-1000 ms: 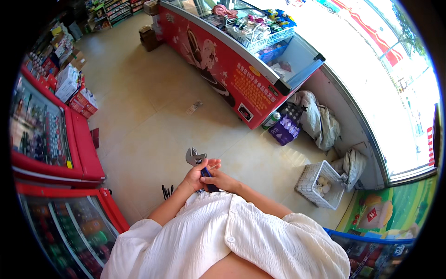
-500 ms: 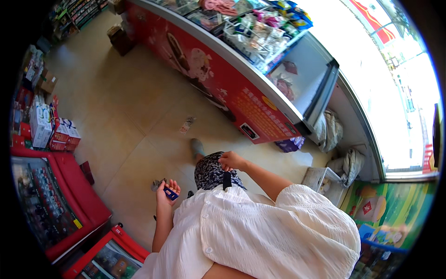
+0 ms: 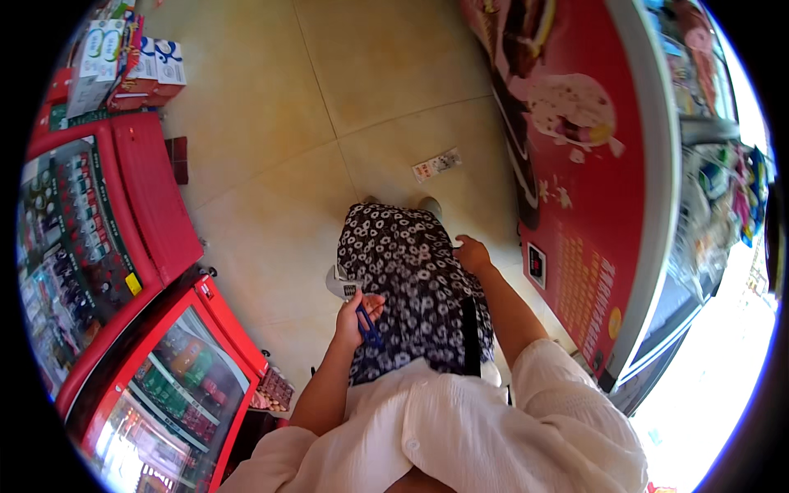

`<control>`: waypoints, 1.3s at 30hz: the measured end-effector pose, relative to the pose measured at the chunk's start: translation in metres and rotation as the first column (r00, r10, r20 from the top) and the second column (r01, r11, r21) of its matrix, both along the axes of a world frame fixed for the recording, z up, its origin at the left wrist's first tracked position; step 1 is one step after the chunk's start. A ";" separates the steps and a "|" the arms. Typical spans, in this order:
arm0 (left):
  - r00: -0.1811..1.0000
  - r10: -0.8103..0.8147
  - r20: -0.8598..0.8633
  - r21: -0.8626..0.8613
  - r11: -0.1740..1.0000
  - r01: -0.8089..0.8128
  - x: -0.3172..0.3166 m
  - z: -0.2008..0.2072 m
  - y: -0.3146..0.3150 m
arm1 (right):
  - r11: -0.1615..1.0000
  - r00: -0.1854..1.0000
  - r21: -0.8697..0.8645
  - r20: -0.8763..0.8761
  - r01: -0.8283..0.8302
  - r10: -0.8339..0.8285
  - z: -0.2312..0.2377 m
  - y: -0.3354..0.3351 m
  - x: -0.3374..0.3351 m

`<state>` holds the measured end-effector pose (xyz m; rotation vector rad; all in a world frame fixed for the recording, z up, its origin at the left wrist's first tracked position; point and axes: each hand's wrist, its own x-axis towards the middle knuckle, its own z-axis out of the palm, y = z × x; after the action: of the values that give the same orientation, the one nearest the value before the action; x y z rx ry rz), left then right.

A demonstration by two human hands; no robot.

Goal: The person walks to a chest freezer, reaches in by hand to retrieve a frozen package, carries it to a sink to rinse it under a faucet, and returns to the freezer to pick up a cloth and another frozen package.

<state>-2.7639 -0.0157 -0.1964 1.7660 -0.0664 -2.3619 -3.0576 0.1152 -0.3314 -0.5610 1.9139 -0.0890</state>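
An adjustable wrench (image 3: 364,316) with a grey metal head and a blue handle is in my left hand (image 3: 353,319). My fingers are closed round its handle, and the head sticks out past them over the floor. My right hand (image 3: 471,253) hangs beside my black-and-white patterned bottoms (image 3: 403,271), with one finger stretched out and the rest partly hidden; nothing shows in it. A black strap (image 3: 470,337) hangs down the front of the bottoms, apart from both hands.
A red chest freezer (image 3: 575,205) with packaged goods on top runs along the right. On the left are a red display cooler (image 3: 156,205), a smaller red glass-topped one (image 3: 218,320) and stacked boxes (image 3: 156,70). A printed paper slip (image 3: 436,164) lies on the tiled floor ahead.
My view has turned left, so the freezer now stands along my right. My right hand has left the black strap and dropped to my side. The wrench stays in my left hand.
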 end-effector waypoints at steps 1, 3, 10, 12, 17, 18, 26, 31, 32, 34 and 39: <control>0.999 0.037 -0.014 0.041 0.999 -0.036 0.000 -0.007 0.003 | 1.000 0.997 0.013 0.078 0.012 -0.013 -0.019 -0.015 -0.007; 0.993 0.103 -0.058 0.108 0.990 -0.096 -0.002 -0.031 0.008 | 0.976 0.977 -0.049 0.018 0.211 -0.210 -0.091 -0.029 -0.005; 0.950 0.299 -0.093 0.154 0.947 -0.283 0.003 -0.047 -0.006 | 0.805 0.803 -0.053 -0.051 0.592 -0.594 -0.298 -0.114 -0.019; 0.947 0.311 -0.079 0.163 0.941 -0.296 -0.001 -0.051 -0.012 | 0.674 0.662 0.013 -0.203 0.739 -0.722 -0.341 -0.145 -0.025; 0.947 0.289 -0.144 0.069 0.957 -0.282 -0.009 -0.050 -0.008 | 0.427 0.450 0.145 -0.331 0.893 -0.829 -0.427 -0.170 -0.038; 0.937 0.317 -0.148 0.088 0.948 -0.306 -0.009 -0.056 -0.009 | 0.415 0.434 0.125 -0.283 0.901 -0.855 -0.447 -0.149 -0.059; 0.932 0.351 -0.084 0.071 0.936 -0.346 0.015 -0.053 0.022 | 0.731 0.734 -0.061 0.047 0.679 -0.678 -0.301 -0.117 0.003; 0.953 0.290 -0.090 0.059 0.957 -0.286 0.026 -0.054 0.044 | 0.855 0.863 -0.176 0.244 0.487 -0.442 -0.102 -0.095 0.004; 0.953 0.275 -0.125 0.042 0.962 -0.271 0.028 -0.048 0.048 | 0.872 0.889 -0.221 0.255 0.437 -0.381 -0.044 -0.093 0.000; 0.954 0.290 -0.074 0.110 0.953 -0.281 0.045 -0.043 0.054 | 0.907 0.961 -0.322 0.143 0.272 -0.237 0.009 -0.067 0.008; 0.971 0.106 -0.213 -0.040 0.992 -0.118 0.066 0.014 0.024 | 0.852 0.986 -0.506 0.155 0.137 -0.067 0.188 -0.004 0.024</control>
<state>-2.6983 0.0086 -0.1826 1.4469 0.0018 -2.4256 -3.0332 0.1107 -0.1437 -0.7862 1.7840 -0.7122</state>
